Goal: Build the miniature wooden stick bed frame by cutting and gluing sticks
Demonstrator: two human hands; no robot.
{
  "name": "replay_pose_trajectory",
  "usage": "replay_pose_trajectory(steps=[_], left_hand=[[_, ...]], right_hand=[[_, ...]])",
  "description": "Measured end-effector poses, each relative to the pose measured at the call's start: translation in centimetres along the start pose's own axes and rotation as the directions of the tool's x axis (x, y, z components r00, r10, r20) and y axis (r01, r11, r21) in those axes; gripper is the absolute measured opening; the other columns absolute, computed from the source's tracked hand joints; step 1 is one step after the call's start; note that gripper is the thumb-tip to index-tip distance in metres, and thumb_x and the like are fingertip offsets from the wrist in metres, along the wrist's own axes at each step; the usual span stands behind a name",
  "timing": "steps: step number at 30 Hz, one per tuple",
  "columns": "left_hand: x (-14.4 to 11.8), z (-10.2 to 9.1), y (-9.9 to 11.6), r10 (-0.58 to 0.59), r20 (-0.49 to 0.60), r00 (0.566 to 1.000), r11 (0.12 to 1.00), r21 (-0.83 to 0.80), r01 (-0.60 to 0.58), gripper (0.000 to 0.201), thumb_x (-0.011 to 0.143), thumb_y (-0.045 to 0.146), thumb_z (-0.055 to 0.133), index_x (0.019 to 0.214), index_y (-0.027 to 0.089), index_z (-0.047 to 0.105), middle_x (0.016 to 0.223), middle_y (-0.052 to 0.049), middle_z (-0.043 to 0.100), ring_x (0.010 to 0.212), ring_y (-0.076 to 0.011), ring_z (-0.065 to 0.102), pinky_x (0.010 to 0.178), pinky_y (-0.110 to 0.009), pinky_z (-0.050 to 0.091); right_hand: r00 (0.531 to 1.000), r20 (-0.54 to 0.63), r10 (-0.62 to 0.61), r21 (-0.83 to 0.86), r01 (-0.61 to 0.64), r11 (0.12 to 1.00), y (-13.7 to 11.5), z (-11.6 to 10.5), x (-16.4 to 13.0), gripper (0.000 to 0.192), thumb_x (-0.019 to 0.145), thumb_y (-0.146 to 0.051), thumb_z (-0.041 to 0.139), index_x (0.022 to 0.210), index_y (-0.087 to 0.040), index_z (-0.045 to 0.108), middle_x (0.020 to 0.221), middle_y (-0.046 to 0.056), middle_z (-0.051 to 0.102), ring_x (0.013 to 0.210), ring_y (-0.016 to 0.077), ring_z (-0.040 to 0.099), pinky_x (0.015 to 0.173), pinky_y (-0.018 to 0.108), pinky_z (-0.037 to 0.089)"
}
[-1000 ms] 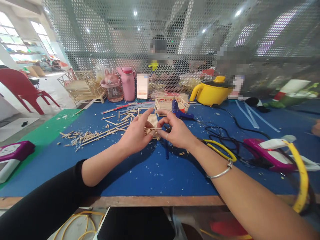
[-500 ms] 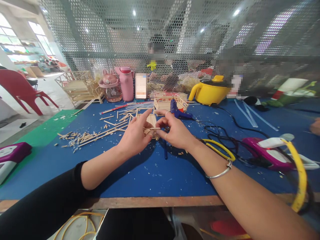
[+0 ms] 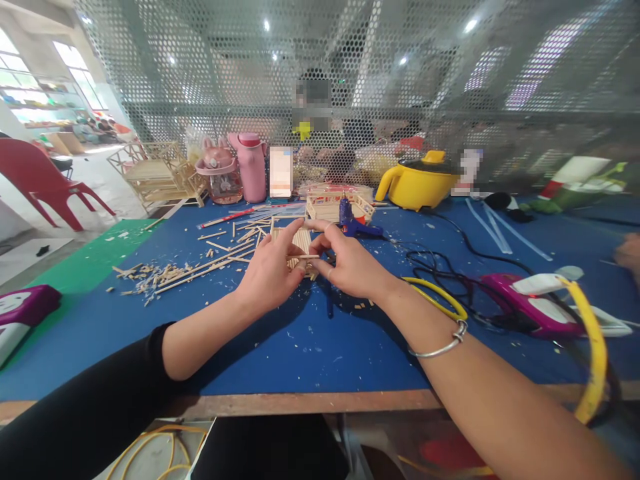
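Observation:
Close together over the middle of the blue table, my left hand [image 3: 270,273] and my right hand [image 3: 353,263] pinch opposite ends of a short wooden stick [image 3: 305,257]. Directly behind and under it is a small slatted wooden stick frame [image 3: 301,240], partly covered by my fingers. Whether the stick touches that frame I cannot tell. Just beyond my right hand a blue glue gun [image 3: 357,227] stands with its nozzle up. Loose wooden sticks [image 3: 210,263] lie to the left of my left hand.
A pile of stick offcuts [image 3: 160,277] lies at left. Along the back stand a pink bottle [image 3: 251,170], a phone [image 3: 281,173], a yellow pot [image 3: 423,187] and a wooden stick model [image 3: 155,173]. Black cables [image 3: 440,267] and a purple-white device [image 3: 530,303] occupy the right.
My hands keep the same pinch on the stick, almost unmoved. The whole view has shifted very slightly.

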State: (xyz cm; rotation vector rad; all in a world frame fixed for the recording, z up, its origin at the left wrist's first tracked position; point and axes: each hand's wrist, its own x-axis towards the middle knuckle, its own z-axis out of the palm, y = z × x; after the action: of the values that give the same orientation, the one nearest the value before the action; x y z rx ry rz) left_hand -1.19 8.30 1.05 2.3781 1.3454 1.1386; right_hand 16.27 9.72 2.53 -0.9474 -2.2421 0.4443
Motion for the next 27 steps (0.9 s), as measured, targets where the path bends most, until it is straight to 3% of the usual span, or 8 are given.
replay_pose_trajectory(steps=[8,12,15,18,21,24,27], left_hand=[[-0.1,0.0,-0.7,0.045,0.032,0.998,0.998,-0.041,-0.044,0.077,0.071,0.011,0.053,0.142,0.016,0.024,0.102,-0.009,0.068,0.092,-0.0219,0.064,0.081,-0.041,0.053],[-0.5,-0.6,-0.8,0.129,-0.022,0.991,0.991,0.047,-0.127,0.081,0.068,0.011,0.054,0.143,0.016,0.023,0.113,-0.012,0.064,0.106,-0.027,0.058,0.092,-0.049,0.047],[-1.1,-1.7,-1.2,0.159,-0.084,0.984,0.985,0.082,-0.152,0.082,0.066,0.009,0.053,0.143,0.017,0.023,0.126,-0.012,0.058,0.112,-0.0267,0.053,0.093,-0.045,0.047],[-1.3,-2.8,-2.1,0.101,-0.166,0.981,0.994,0.06,-0.092,0.08,0.067,0.007,0.051,0.142,0.02,0.026,0.128,-0.009,0.057,0.104,-0.0221,0.056,0.074,-0.032,0.054],[-1.2,-3.0,-2.9,0.021,-0.226,0.974,1.0,0.025,-0.016,0.075,0.068,0.007,0.05,0.139,0.02,0.031,0.123,-0.008,0.06,0.087,-0.0174,0.059,0.047,-0.022,0.045],[-1.1,-2.6,-3.2,-0.011,-0.226,0.974,1.0,0.005,0.013,0.071,0.07,0.006,0.05,0.137,0.019,0.035,0.12,-0.009,0.062,0.083,-0.0159,0.059,0.042,-0.02,0.039],[-1.2,-2.3,-3.1,-0.015,-0.241,0.97,1.0,-0.024,0.009,0.067,0.073,0.009,0.052,0.137,0.019,0.035,0.12,-0.008,0.062,0.088,-0.0168,0.06,0.045,-0.021,0.043]], right_hand=[[1.0,-0.013,0.001,0.035,-0.001,0.999,0.3,0.2,-0.1,0.067,0.077,-0.015,0.058,0.138,-0.022,0.032,0.085,0.001,0.061,0.079,0.0163,0.059,0.077,0.034,0.048],[1.0,-0.013,-0.028,0.028,0.029,0.999,0.4,-0.2,-0.4,0.069,0.072,-0.01,0.058,0.136,-0.023,0.035,0.093,0.003,0.061,0.084,0.017,0.058,0.083,0.037,0.049],[0.997,-0.056,-0.057,-0.008,0.056,0.998,0.6,-0.8,-0.6,0.066,0.067,-0.006,0.057,0.129,-0.023,0.043,0.101,0.004,0.059,0.09,0.0182,0.057,0.085,0.037,0.048],[0.992,-0.111,-0.052,0.007,0.053,0.999,1.0,-1.1,-0.8,0.059,0.065,-0.004,0.055,0.121,-0.022,0.048,0.097,0.003,0.059,0.09,0.0183,0.056,0.087,0.038,0.047],[0.996,-0.086,-0.008,0.118,0.018,0.993,1.4,-0.8,-0.7,0.06,0.066,-0.004,0.054,0.123,-0.021,0.045,0.095,0.003,0.06,0.09,0.0182,0.057,0.09,0.04,0.045],[0.999,-0.027,0.034,0.202,-0.028,0.979,1.6,-0.3,-0.5,0.063,0.066,-0.005,0.055,0.126,-0.021,0.041,0.097,0.004,0.061,0.093,0.0191,0.057,0.09,0.041,0.044],[0.997,-0.044,0.067,0.226,-0.055,0.973,1.5,-0.1,-0.4,0.06,0.068,-0.011,0.06,0.125,-0.021,0.041,0.099,0.005,0.061,0.094,0.0193,0.056,0.089,0.041,0.043]])
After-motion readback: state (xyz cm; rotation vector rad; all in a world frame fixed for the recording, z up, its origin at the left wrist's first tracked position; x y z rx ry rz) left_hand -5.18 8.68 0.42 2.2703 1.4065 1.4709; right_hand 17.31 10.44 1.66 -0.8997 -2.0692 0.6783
